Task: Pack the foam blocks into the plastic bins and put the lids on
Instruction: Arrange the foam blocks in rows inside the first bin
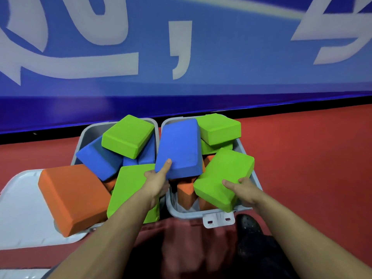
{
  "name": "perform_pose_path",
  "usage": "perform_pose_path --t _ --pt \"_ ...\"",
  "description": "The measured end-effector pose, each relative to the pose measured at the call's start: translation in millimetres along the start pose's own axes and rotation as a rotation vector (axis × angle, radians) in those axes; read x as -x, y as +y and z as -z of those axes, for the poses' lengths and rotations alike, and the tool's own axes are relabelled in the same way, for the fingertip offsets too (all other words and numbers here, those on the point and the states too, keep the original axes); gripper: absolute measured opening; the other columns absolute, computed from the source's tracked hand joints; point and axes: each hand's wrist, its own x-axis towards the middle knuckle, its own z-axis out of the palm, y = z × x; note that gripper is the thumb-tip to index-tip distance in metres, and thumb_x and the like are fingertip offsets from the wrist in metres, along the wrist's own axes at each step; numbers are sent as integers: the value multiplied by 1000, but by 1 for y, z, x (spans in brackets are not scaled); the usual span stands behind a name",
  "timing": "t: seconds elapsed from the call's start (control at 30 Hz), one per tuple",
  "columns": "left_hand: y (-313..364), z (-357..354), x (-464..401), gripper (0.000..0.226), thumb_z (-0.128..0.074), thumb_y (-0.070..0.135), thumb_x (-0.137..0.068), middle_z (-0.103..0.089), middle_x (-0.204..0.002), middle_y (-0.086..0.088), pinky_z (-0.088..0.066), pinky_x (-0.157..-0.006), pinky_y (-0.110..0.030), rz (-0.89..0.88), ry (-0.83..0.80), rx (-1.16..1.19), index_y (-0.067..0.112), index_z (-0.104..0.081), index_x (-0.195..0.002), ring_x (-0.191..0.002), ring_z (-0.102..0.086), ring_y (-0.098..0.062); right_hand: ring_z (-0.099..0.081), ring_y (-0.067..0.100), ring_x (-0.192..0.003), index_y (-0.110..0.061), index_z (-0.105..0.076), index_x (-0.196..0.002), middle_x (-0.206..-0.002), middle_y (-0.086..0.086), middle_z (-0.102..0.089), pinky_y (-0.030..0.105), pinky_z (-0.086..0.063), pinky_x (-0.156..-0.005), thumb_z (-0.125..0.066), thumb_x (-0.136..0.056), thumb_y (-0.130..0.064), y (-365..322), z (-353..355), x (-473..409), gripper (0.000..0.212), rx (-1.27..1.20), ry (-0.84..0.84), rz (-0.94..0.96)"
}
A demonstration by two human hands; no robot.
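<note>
Two grey plastic bins stand side by side on the red floor, the left bin (85, 135) and the right bin (187, 215), both heaped with foam blocks. My left hand (159, 178) grips the near end of a blue block (179, 146) that leans over the right bin. My right hand (241, 190) holds a green block (223, 178) at the right bin's near right corner. Another green block (219, 128) lies at the back of that bin, with orange blocks (186, 190) below. An orange block (72, 196) overhangs the left bin's side.
A grey lid (20, 208) lies flat on the floor left of the bins, partly under the orange block. A blue banner wall (181, 57) rises just behind the bins. Red floor (312, 158) stretches to the right. A dark shoe (249, 224) sits near the right bin.
</note>
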Motion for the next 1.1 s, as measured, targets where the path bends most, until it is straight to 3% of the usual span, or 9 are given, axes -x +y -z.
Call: perform_pose_path --t 0.07,0.17,0.33,0.43,0.57,0.67,0.87,1.03,1.1 --pt "2 -5 -2 74 -75 63 -78 -49 -67 0 -39 -47 -27 23 13 62 11 -37 -115 -50 -50 -15 -62 34 -116 -9 -30 -144 -137 8 -56 52 -54 -96 -80 -25 -87 14 -6 -23 151 -152 23 -56" --pt "2 -10 -12 73 -74 56 -84 -66 -118 -20 -57 -60 -33 90 40 174 12 -44 -135 -90 -73 -29 -59 39 -116 -10 -12 -142 -136 19 -51 51 -53 -96 -90 -63 -54 -5 -15 11 119 -289 68 -186" --pt "17 -16 -18 46 -73 37 -89 -68 -113 -12 -61 -69 -37 72 6 357 13 -56 -124 -89 -71 -25 -59 36 -110 -8 -16 -141 -137 21 -52 39 -49 -68 -84 -81 -31 0 -22 9 94 -322 50 -255" --pt "29 -24 -20 17 -62 30 -98 -66 -97 -4 -56 -74 -31 50 14 407 17 -59 -109 -83 -65 -20 -60 34 -100 -18 -20 -132 -129 15 -54 42 -53 -61 -89 -72 -39 -7 -18 8 94 -367 64 -237" --pt "40 -33 -25 30 -61 33 -99 -66 -111 -7 -56 -76 -31 -15 43 412 16 -56 -123 -88 -67 -24 -57 37 -108 -42 -16 -116 -130 11 -48 55 -59 -79 -79 -41 -66 -12 0 3 101 -251 181 -165" --pt "39 -44 -29 35 -61 33 -99 -62 -119 -12 -56 -72 -30 12 0 286 14 -54 -128 -88 -66 -24 -57 37 -109 -37 -20 -122 -131 13 -46 42 -60 -55 -78 -62 -62 -21 18 19 87 -282 210 -148" --pt "25 -55 -35 40 -60 46 -98 -61 -129 -5 -54 -88 -37 36 -27 -29 21 -53 -129 -117 -62 -25 -53 36 -115 -34 -26 -122 -135 13 -43 40 -58 -54 -80 -65 -63 -13 50 23 84 -363 306 -121" --pt "20 -51 -32 40 -62 40 -98 -58 -100 0 -48 -81 -35 10 59 -91 13 -52 -126 -84 -55 -18 -57 37 -110 -36 -26 -118 -133 15 -45 45 -61 -61 -73 -45 -73 -17 62 41 95 -433 342 -64" --pt "19 -49 -30 49 -64 40 -96 -60 -111 -5 -48 -83 -35 -7 94 -114 9 -51 -132 -83 -56 -18 -59 34 -105 -33 -28 -121 -129 12 -48 47 -61 -64 -73 -46 -73 -22 65 53 96 -500 348 -37"
